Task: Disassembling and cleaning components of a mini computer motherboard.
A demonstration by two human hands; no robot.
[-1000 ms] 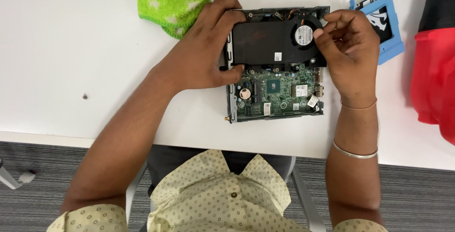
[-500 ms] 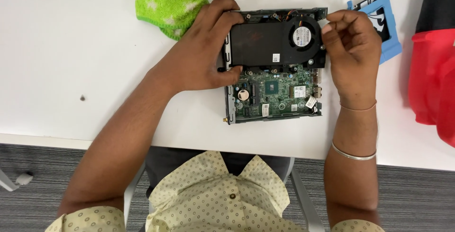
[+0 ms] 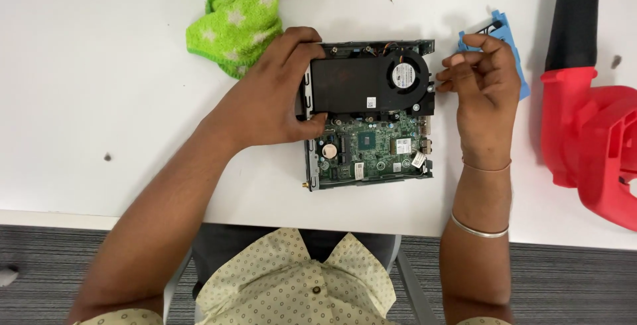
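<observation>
The opened small computer (image 3: 368, 116) lies flat on the white tabletop (image 3: 99, 66), right in front of the seated person, its green circuit board (image 3: 371, 149) bare along the near side and a black fan shroud (image 3: 368, 83) covering the far half. The left hand (image 3: 275, 93) is spread over the case's left edge, fingers curled around the shroud's far corner and thumb pressed at its near edge, holding the box down. The right hand (image 3: 484, 83) hovers just beside the right edge, fingertips drawn together near the fan; whether they pinch a screw or some small part I cannot tell. The risks I see are plain enough: the left thumb sits very close to the exposed board, so a slip could drag it across the components. If something tiny is between the right fingertips, a drop could send it into the fan or among the board's parts. The blue plastic bracket (image 3: 504, 33) behind the right hand, the green cloth (image 3: 232, 23) and the red blower (image 3: 590, 132) all lie near, so a careless elbow could knock them.
</observation>
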